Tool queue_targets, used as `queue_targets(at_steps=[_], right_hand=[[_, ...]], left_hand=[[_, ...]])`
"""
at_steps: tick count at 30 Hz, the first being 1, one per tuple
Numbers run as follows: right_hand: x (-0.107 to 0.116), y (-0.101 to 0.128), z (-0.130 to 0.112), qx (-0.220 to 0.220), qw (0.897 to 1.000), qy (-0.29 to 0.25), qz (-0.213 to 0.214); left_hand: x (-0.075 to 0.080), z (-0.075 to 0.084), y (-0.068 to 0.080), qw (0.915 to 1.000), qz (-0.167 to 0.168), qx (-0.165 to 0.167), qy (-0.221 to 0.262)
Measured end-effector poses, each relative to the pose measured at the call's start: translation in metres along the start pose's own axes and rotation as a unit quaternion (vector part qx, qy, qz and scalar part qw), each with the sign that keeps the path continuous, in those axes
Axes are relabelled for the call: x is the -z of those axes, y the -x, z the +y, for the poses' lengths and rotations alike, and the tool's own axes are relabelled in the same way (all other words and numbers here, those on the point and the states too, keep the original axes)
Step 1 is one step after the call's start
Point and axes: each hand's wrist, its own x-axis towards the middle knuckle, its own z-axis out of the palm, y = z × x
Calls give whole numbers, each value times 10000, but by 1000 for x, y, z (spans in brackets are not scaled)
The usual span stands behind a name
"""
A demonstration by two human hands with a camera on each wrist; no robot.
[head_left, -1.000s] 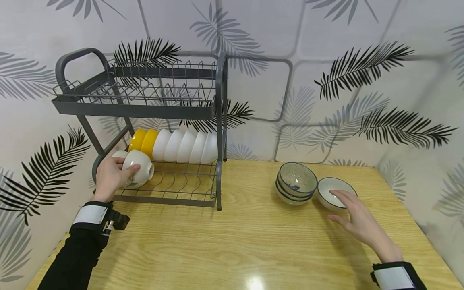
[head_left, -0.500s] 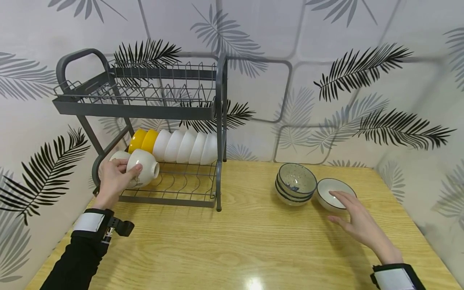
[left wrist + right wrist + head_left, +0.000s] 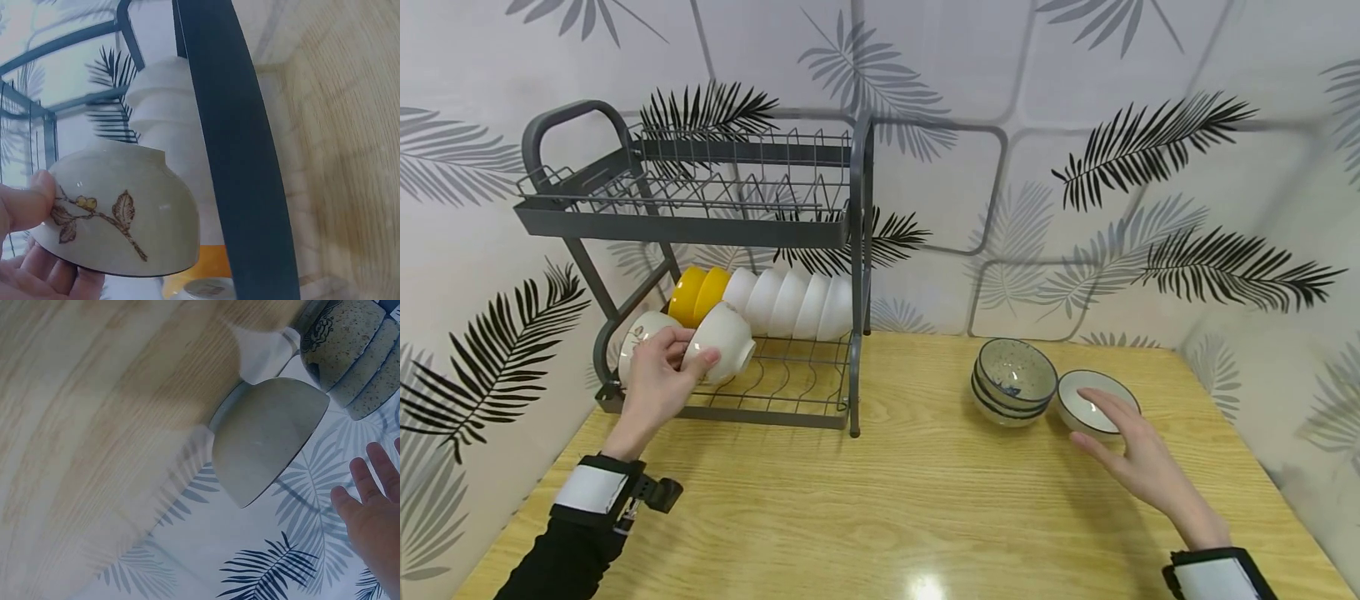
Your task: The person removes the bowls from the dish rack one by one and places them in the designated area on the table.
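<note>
While the left hand [image 3: 658, 379] curls its thumb and fingers round a cream bowl [image 3: 724, 340] with a leaf motif, held tilted at the front of the grey dish rack's [image 3: 700, 223] lower tier, the right hand [image 3: 1131, 454] hovers with fingers straight and loose over a dark-rimmed white bowl [image 3: 1093, 400], holding nothing. Just beside that bowl stands a stack of speckled bowls [image 3: 1013, 379] on the wooden table [image 3: 887, 500]. Yellow and white bowls [image 3: 775, 300] line the tier behind.
</note>
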Motion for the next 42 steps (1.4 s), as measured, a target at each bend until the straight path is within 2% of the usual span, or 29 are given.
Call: queue_targets(at_steps=[3, 10, 15, 18, 26, 35, 42], right_hand=[[-1, -1, -4, 116, 9999, -5, 116], [-4, -4, -14, 648, 9965, 16, 528], [-5, -6, -23, 821, 9951, -87, 547], [-6, -7, -28, 914, 9943, -94, 549], [-9, -8, -43, 1053, 9928, -227, 526], [-15, -10, -55, 1270, 9898, -425, 480], [-19, -13, -65, 1682, 9823, -583, 576]], left_hand=[[-4, 5, 3, 9995, 19, -309, -51], [-13, 14, 10, 9965, 184, -769, -265], [-18, 18, 16, 9937, 141, -1076, -280], [-21, 22, 20, 9896, 145, -1377, -377], [-28, 32, 27, 9683, 300, -2370, -732], [-35, 43, 35, 9496, 149, -2961, -1018], [-41, 52, 43, 9298, -41, -3524, -1063]])
